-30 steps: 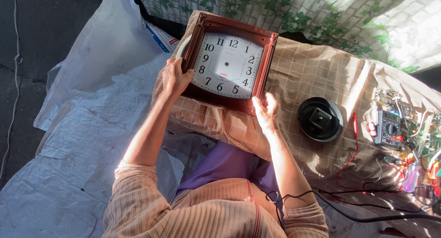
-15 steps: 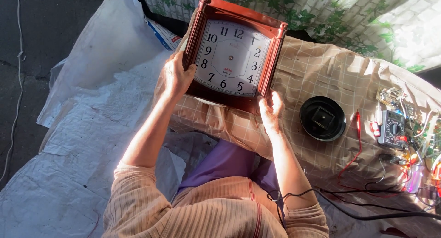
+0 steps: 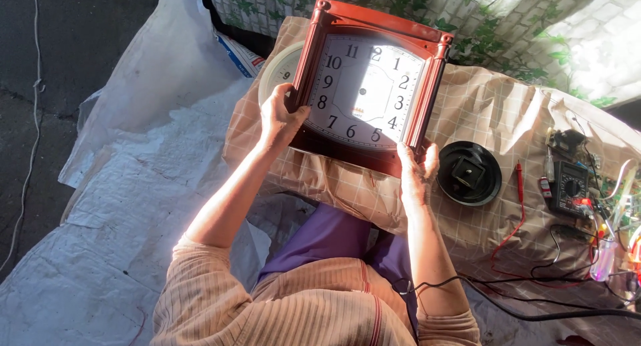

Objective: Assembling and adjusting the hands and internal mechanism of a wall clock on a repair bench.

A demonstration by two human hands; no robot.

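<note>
Fingers of my left hand (image 3: pixel 279 118) and right hand (image 3: pixel 415 167) clamp opposite sides of the red-framed wall clock (image 3: pixel 366 89), lifted face-up above the checked counter (image 3: pixel 481 112), so the dial tilts toward me, near the black round part (image 3: pixel 469 174).

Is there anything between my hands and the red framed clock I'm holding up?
Nothing visible. The left hand grips the clock directly at its left side, thumb on the dial, and the right hand holds its lower right corner. The round black disc lies apart on the checked cloth.
</note>
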